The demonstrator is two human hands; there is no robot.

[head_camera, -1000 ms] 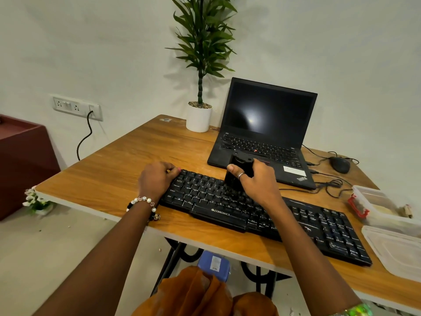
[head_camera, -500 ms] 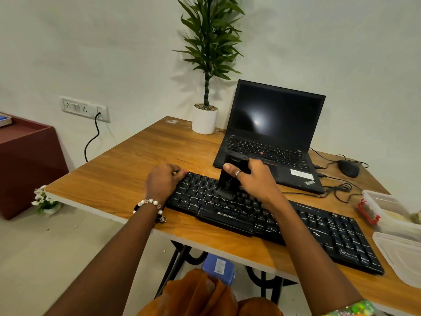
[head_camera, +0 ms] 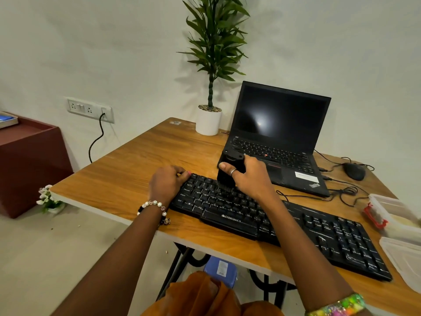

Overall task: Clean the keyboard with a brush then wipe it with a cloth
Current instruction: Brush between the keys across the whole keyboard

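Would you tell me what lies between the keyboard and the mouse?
In the head view, black cables loop on the bare table between keyboard and mouse.

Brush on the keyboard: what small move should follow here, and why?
Probably sweep the brush rightward along the key rows. The right hand holds it bristles-down near the keyboard's left end, the left hand steadies that end, and most keys lie to the right.
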